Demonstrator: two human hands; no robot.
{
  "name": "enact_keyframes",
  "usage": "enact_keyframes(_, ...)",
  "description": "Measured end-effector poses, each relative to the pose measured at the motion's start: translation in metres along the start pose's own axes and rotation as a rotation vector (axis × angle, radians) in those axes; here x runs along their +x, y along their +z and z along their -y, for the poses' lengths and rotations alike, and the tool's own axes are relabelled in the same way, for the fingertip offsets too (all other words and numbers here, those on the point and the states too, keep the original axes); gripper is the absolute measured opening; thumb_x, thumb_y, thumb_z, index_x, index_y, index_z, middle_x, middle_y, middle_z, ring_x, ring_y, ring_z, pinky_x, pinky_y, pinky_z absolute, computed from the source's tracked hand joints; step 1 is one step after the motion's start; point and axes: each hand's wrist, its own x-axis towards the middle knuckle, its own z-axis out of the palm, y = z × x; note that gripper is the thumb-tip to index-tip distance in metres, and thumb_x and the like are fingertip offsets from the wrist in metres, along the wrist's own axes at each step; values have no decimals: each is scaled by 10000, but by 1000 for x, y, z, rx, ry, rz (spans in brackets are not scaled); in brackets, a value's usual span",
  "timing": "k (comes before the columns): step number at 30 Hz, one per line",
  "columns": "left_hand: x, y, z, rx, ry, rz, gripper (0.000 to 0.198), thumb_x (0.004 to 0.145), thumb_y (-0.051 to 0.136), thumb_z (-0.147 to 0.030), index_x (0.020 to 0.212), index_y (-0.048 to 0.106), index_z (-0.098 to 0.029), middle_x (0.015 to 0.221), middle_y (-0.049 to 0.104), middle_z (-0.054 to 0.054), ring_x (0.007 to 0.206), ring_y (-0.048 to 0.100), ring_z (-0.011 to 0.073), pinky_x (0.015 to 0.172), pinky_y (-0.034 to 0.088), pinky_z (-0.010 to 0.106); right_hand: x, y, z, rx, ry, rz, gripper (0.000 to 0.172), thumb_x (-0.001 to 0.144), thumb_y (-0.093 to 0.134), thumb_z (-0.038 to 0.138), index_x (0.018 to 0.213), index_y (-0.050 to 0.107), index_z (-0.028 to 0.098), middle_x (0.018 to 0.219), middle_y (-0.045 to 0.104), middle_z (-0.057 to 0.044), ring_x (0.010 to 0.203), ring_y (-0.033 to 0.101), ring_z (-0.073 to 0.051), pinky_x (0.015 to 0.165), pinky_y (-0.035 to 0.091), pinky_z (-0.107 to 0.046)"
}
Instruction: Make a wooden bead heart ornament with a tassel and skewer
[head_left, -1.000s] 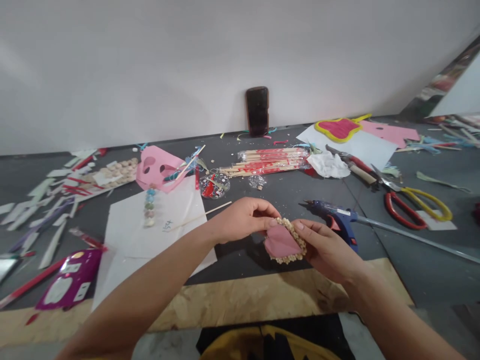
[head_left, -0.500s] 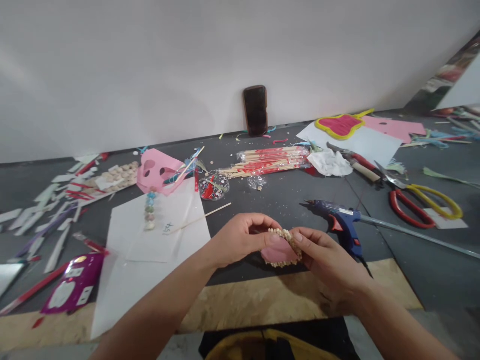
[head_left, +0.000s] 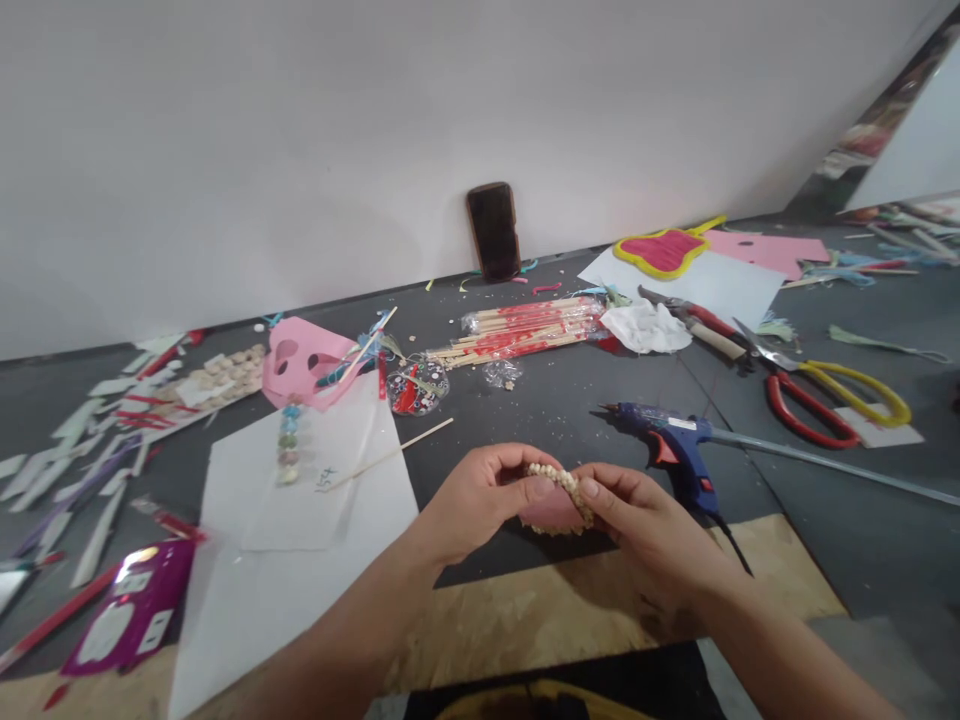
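Head view, only one. The person has both hands on one small pink piece, held up at the near side of the counter, a bit right of centre. Cream beads edge it along far, right and near sides where visible; middle is plain pink. Progress, judged: edging looks mostly done. Left end sits under the fingers, so cannot tell if the beads run all round, or what is left.

Left hand: comes in from near left, wrist fairly straight, knuckles up. Left grip pinched, thumb lying over the pink face, fingers curled behind the far rim. Right hand: comes in from near right, angled inward. Right grip pinched as well, thumb on the beaded right rim, fingers behind. Fingertips almost meet at the far edge. Forearms spread in a V.

Around: blue glue gun lies just beyond the right hand, touched by neither. Scissors farther right. Thin stick to the left, partly over white paper. Packed sticks beyond the hands, phone propped on the far wall.
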Motion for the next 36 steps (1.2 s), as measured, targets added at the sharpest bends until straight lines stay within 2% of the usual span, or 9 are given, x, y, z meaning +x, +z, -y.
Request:
enact_keyframes(5, -2, 1, -3, 21, 15, -24, 206, 797, 648, -310, 945, 685, -171, 908, 694, 42, 793, 605, 132, 737, 466, 223, -2, 6, 10, -57, -100, -69, 291, 800, 619, 465, 956, 632, 220, 886, 686, -22, 810, 637, -164, 751, 514, -287)
enact_keyframes(11, -4, 6, -5, 48, 26, -74, 188, 791, 650, -293, 920, 687, -161, 874, 697, 42, 782, 607, 137, 730, 469, 230, 0, 12, 9, -129, -165, -135, 249, 762, 669, 436, 856, 651, 206, 815, 702, -29, 764, 662, -176, 732, 539, -296)
enact_keyframes(18, -4, 6, -2, 146, 85, -101, 171, 795, 640, -295, 890, 701, -167, 862, 673, 36, 780, 592, 138, 723, 453, 233, 2, 12, 5, -211, -193, -146, 242, 796, 631, 430, 868, 663, 201, 817, 705, -36, 770, 657, -173, 731, 529, -292)
enact_keyframes(22, -4, 6, -1, 80, 44, -101, 191, 797, 639, -301, 921, 695, -168, 891, 693, 42, 812, 611, 149, 756, 466, 243, 0, 11, 0, -253, -226, -183, 270, 813, 615, 421, 997, 617, 223, 946, 694, -53, 846, 653, -191, 761, 534, -318)
enact_keyframes(25, -3, 4, 2, 13, 0, -128, 216, 775, 666, -313, 932, 688, -168, 884, 705, 41, 788, 620, 146, 734, 475, 238, -4, -7, 5, -564, -395, -332, 261, 849, 566, 371, 1079, 576, 247, 1029, 666, -68, 910, 632, -206, 816, 510, -356)
enact_keyframes(28, -3, 0, 4, -39, -30, -151, 243, 754, 690, -342, 931, 690, -174, 871, 713, 40, 764, 626, 144, 699, 480, 231, -9, -42, 17, -1032, -664, -584, 209, 870, 508, 316, 1043, 594, 236, 1020, 652, -90, 982, 590, -237, 902, 447, -406)
enact_keyframes(31, -3, -5, 5, -59, -42, -169, 252, 755, 690, -353, 936, 693, -177, 884, 717, 47, 781, 630, 148, 696, 482, 229, -11, -82, 26, -1378, -646, -779, 300, 885, 456, 339, 1085, 594, 162, 1013, 650, -145, 1006, 566, -284, 925, 425, -445)
enact_keyframes(33, -3, -8, 5, -52, -45, -194, 256, 752, 695, -350, 942, 693, -178, 876, 713, 44, 769, 622, 141, 676, 476, 220, -13, -101, 27, -1511, -608, -753, 344, 892, 424, 366, 1067, 610, 136, 1010, 654, -162, 998, 568, -300, 944, 409, -472)
enact_keyframes(36, -1, -14, 8, -77, -48, -236, 264, 740, 711, -339, 948, 692, -178, 860, 702, 33, 734, 600, 118, 648, 462, 202, -15, -114, 25, -1548, -595, -712, 352, 901, 406, 366, 1072, 608, 133, 1025, 653, -155, 1002, 566, -288, 940, 419, -445)
